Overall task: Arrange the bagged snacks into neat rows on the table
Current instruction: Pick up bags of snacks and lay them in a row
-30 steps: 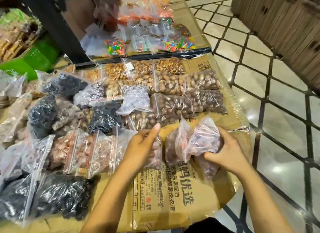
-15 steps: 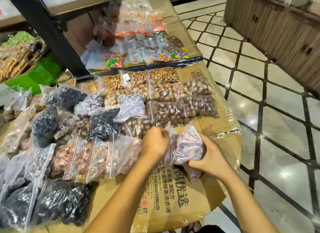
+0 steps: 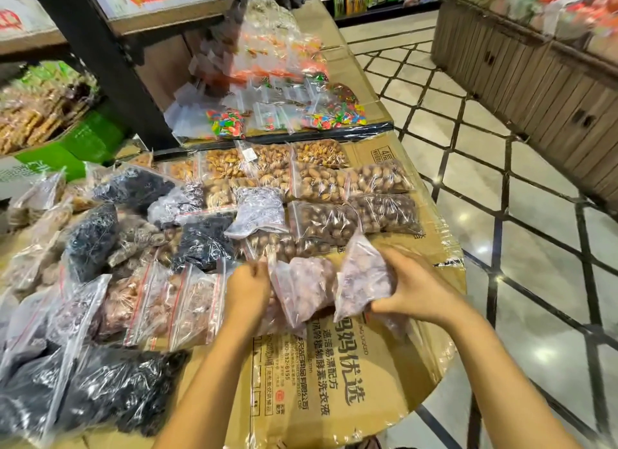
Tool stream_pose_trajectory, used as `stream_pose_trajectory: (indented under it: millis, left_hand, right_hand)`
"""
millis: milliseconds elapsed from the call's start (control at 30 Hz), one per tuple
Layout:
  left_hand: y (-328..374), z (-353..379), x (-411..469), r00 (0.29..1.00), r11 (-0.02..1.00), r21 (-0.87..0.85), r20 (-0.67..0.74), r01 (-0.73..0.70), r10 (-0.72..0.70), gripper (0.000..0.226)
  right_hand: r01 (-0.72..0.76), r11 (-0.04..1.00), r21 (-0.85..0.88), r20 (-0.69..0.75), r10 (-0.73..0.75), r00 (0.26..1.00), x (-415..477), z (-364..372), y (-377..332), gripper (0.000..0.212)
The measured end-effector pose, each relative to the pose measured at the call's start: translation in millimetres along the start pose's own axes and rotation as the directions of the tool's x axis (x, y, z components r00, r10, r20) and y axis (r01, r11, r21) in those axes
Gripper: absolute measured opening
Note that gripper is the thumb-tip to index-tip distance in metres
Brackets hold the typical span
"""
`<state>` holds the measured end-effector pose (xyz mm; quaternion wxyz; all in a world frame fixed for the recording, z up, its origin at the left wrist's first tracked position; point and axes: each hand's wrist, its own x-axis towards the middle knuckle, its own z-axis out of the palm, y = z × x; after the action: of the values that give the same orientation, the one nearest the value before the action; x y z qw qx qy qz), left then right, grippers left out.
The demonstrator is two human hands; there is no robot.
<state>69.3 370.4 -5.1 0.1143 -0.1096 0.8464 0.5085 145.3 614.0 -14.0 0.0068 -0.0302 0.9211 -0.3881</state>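
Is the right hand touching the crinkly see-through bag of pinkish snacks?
Touching. The head view shows the right hand with fingers curled round the clear plastic bag of pale pinkish snacks.

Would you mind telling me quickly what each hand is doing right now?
Left hand: pinching the middle pink snack bag.
Right hand: gripping the right pink snack bag.

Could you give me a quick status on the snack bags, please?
Left hand grips first pinkish bag by its edge. Right hand holds second pinkish bag. Neither laid in a row yet. Brown nut bags crowd close behind.
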Motion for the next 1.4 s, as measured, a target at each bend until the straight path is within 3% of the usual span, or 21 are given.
stream_pose_trajectory:
  millis: [67, 133, 233, 300, 500, 633, 833, 900, 967, 1067, 1133, 1200, 1267, 1400]
  left_hand:
    - [2.7, -2.7, -2.4, 0.998, 1.0, -0.02, 0.057, 0.004, -0.003, 0.023]
    - [5.1, -2.9, -6.8, 0.99, 0.998, 0.035, 0.129, 0.054, -0.058, 0.037]
    - [2.5, 3.9, -17.2, 0.992, 0.974, 0.225, 0.124, -0.04, 0.012, 0.075]
    - [-1.6, 4.2, -20.4, 0.991, 0.963, 0.254, 0.113, -0.094, 0.067, 0.08]
    - [6.8, -9.3, -12.3, 0.991, 0.999, -0.031, 0.127, -0.042, 0.045, 0.071]
    - [19.8, -19.7, -9.1, 0.991, 0.991, -0.13, 0.132, -0.011, 0.028, 0.071]
    - [-3.8, -35.7, 13.4, 0.998, 0.962, -0.265, 0.04, 0.063, -0.054, 0.074]
    - [-5.2, -27.8, 13.4, 0.998, 0.986, -0.168, -0.057, -0.015, 0.006, 0.07]
    - [-4.4, -19.8, 10.1, 0.972, 0.977, 0.141, -0.148, -0.163, 0.183, 0.062]
    - [-3.0, -14.3, 4.2, 0.89, 0.783, 0.497, -0.046, -0.373, 0.453, 0.069]
    - [-5.6, -12.6, 5.1, 0.878, 0.644, 0.621, 0.165, -0.447, 0.45, 0.084]
    - [-16.5, -12.1, 9.3, 0.868, 0.494, 0.716, 0.364, -0.492, 0.337, 0.105]
    - [-29.7, -14.4, 15.8, 0.868, 0.437, 0.75, 0.439, -0.497, 0.234, 0.116]
    - [-32.3, -20.2, 24.0, 0.838, 0.392, 0.741, 0.498, -0.545, 0.224, 0.116]
  right_hand:
    - [0.054, 0.986, -0.157, 0.122, -0.035, 0.992, 20.8, 0.6, -7.6, 0.094]
    - [0.051, 0.982, -0.18, 0.183, -0.017, 0.983, 39.7, 8.8, -8.3, 0.097]
    - [-0.112, 0.992, 0.061, 0.283, 0.091, 0.955, 55.2, 21.1, 10.1, 0.118]
    - [-0.173, 0.979, 0.111, 0.345, 0.125, 0.93, 54.8, 24.9, 26.8, 0.136]
    - [-0.172, 0.948, 0.269, 0.18, 0.126, 0.976, 47.1, 43.4, 51.6, 0.125]
    - [-0.148, 0.977, 0.152, 0.125, 0.129, 0.984, 43.5, 45.5, 50.8, 0.108]
    - [-0.067, 0.997, -0.038, 0.134, 0.071, 0.988, 26.6, 47.9, 48.8, 0.111]
    - [-0.084, 0.996, -0.023, 0.103, 0.086, 0.991, 23.0, 50.6, 46.8, 0.112]
    - [-0.097, 0.995, -0.013, 0.093, 0.098, 0.991, 21.6, 54.6, 47.7, 0.115]
    - [-0.152, 0.987, 0.051, 0.039, 0.15, 0.988, 17.3, 65.1, 51.2, 0.126]
    - [-0.195, 0.968, 0.159, -0.002, 0.198, 0.98, 12.5, 70.6, 52.6, 0.128]
    - [-0.201, 0.962, 0.183, -0.009, 0.206, 0.979, 11.1, 70.4, 52.8, 0.129]
    - [-0.191, 0.976, 0.102, -0.003, 0.192, 0.981, 14.1, 66.9, 55.8, 0.129]
    - [-0.191, 0.981, 0.017, 0.022, 0.19, 0.981, 15.3, 63.8, 54.3, 0.131]
